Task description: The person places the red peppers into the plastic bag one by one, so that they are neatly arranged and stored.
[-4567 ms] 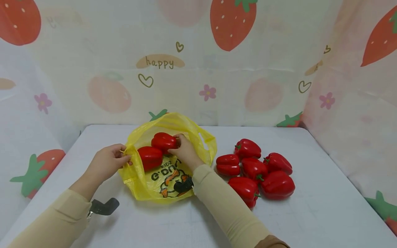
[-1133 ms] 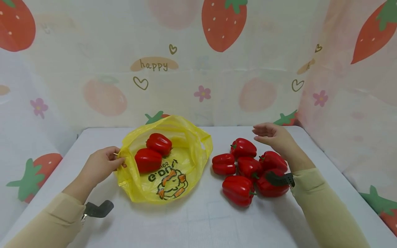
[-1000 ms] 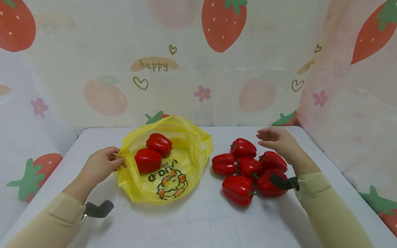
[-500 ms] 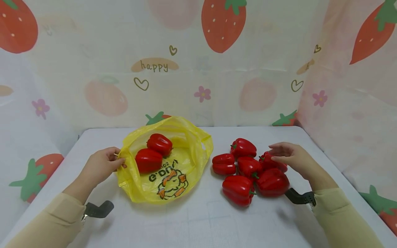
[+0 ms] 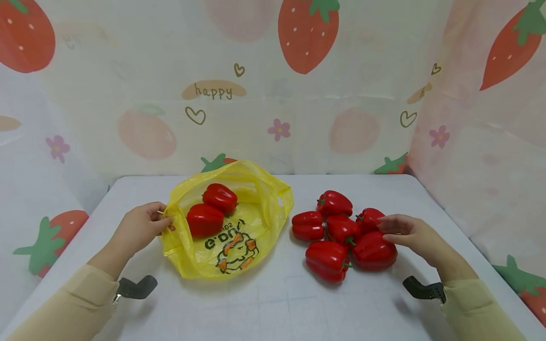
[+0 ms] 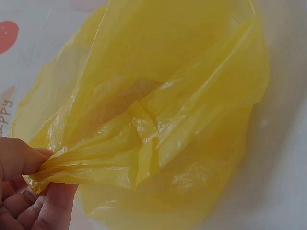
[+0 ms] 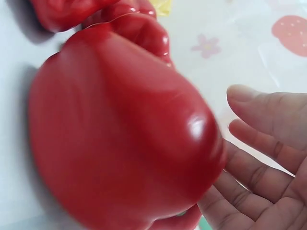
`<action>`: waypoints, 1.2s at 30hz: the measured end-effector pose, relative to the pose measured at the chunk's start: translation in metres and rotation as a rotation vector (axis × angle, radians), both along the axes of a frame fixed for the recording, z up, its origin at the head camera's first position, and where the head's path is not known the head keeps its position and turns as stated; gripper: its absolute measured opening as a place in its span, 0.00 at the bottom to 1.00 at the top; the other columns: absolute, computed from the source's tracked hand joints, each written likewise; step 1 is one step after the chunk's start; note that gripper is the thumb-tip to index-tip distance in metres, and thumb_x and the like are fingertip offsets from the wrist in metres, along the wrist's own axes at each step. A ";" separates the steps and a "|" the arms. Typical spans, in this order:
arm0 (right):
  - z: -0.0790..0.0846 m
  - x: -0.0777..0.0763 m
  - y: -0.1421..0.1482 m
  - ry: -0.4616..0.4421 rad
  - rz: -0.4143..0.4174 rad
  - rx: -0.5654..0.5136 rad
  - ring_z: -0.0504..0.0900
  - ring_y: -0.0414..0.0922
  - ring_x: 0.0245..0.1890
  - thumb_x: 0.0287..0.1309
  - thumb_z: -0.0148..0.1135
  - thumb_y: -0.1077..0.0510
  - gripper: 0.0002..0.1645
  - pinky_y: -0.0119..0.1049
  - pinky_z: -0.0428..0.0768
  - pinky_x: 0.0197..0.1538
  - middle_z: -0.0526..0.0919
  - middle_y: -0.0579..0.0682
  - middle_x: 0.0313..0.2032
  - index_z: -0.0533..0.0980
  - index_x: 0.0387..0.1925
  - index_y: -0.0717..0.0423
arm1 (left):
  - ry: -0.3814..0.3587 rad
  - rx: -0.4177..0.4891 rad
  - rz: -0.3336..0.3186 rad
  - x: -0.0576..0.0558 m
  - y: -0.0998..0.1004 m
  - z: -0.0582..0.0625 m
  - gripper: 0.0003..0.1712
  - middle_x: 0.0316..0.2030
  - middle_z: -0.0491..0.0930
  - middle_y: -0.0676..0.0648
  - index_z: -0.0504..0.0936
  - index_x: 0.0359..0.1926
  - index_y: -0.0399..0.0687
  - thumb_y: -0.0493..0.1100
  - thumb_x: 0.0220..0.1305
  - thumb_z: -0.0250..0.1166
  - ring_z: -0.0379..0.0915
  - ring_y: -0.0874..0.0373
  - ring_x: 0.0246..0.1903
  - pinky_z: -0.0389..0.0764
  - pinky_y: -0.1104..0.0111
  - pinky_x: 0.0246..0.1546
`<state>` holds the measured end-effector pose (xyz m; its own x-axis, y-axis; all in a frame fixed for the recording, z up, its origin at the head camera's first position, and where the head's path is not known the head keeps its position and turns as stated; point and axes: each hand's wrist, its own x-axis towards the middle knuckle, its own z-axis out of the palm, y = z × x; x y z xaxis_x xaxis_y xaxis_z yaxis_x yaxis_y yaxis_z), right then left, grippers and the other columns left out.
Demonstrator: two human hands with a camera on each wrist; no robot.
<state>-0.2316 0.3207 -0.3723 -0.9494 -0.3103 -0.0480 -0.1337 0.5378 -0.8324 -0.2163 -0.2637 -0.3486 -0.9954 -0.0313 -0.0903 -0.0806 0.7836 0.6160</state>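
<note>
My left hand [image 5: 142, 226] pinches the left rim of a yellow plastic bag [image 5: 256, 189], whose mouth gapes upward on the table. In the left wrist view, thumb and fingers [image 6: 21, 158] squeeze the gathered plastic. Two red bell peppers lie inside: a front one [image 5: 204, 220] and a back one [image 5: 219, 198]. On the right, my right hand [image 5: 415, 237] is beside the nearest-right bell pepper [image 5: 374, 251] of a loose cluster. Seen from the right wrist, its fingers [image 7: 254, 172] are extended by that large red pepper [image 7: 120, 129], not wrapped round it; whether they touch is unclear.
Other red peppers sit close together: one at the back [image 5: 334, 203], one at the left [image 5: 308, 226], one at the front [image 5: 327, 261]. The white table [image 5: 273, 312] ends at a strawberry-print cloth [image 5: 264, 94] behind. Dark wrist straps show on both sleeves.
My right hand let go of the pepper in the bag, swung right over the cluster, then came down and nearer to the front-right pepper. The left hand stays on the bag's rim.
</note>
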 end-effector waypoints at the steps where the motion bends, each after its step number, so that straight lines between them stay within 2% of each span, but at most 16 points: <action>1: -0.002 0.001 0.001 -0.002 0.000 -0.002 0.75 0.49 0.51 0.56 0.61 0.53 0.29 0.28 0.76 0.45 0.75 0.61 0.53 0.67 0.57 0.61 | -0.001 0.001 0.001 0.000 0.000 0.000 0.17 0.36 0.79 0.44 0.72 0.49 0.42 0.47 0.63 0.58 0.73 0.53 0.34 0.80 0.59 0.40; 13: -0.016 0.010 0.006 -0.056 -0.017 0.005 0.66 0.61 0.57 0.53 0.64 0.53 0.34 0.38 0.79 0.46 0.68 0.63 0.58 0.66 0.60 0.59 | 0.003 0.008 0.006 -0.001 0.000 -0.005 0.18 0.36 0.79 0.43 0.72 0.50 0.42 0.47 0.63 0.58 0.73 0.53 0.34 0.80 0.59 0.40; 19: -0.017 0.014 0.008 -0.065 0.004 0.007 0.68 0.62 0.55 0.51 0.66 0.54 0.35 0.36 0.80 0.43 0.67 0.65 0.58 0.66 0.60 0.60 | -0.004 0.004 0.010 -0.001 0.000 -0.005 0.17 0.36 0.78 0.44 0.72 0.49 0.43 0.47 0.63 0.58 0.72 0.53 0.34 0.80 0.59 0.41; 27: -0.020 0.017 0.009 -0.033 0.032 -0.003 0.65 0.61 0.58 0.50 0.66 0.56 0.35 0.31 0.78 0.45 0.66 0.63 0.59 0.66 0.60 0.59 | -0.010 0.008 0.017 -0.002 0.001 -0.006 0.17 0.36 0.78 0.43 0.72 0.48 0.43 0.46 0.63 0.58 0.72 0.53 0.34 0.80 0.59 0.41; 32: -0.024 0.017 0.009 -0.020 0.054 -0.024 0.67 0.59 0.55 0.50 0.66 0.58 0.35 0.33 0.79 0.43 0.65 0.65 0.58 0.65 0.60 0.60 | -0.007 0.003 0.016 -0.001 0.002 -0.007 0.17 0.36 0.78 0.43 0.72 0.49 0.43 0.46 0.63 0.58 0.72 0.53 0.34 0.80 0.59 0.41; 36: -0.024 0.017 0.010 -0.031 0.042 0.015 0.67 0.62 0.55 0.49 0.67 0.56 0.37 0.35 0.80 0.42 0.65 0.65 0.58 0.64 0.60 0.59 | -0.009 0.004 0.022 -0.001 0.002 -0.007 0.17 0.37 0.78 0.43 0.72 0.49 0.43 0.47 0.63 0.58 0.72 0.52 0.35 0.80 0.58 0.41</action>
<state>-0.2149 0.3309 -0.3967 -0.9335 -0.3492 -0.0822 -0.1307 0.5444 -0.8285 -0.2168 -0.2621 -0.3553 -0.9937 -0.0523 -0.0991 -0.1027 0.7790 0.6185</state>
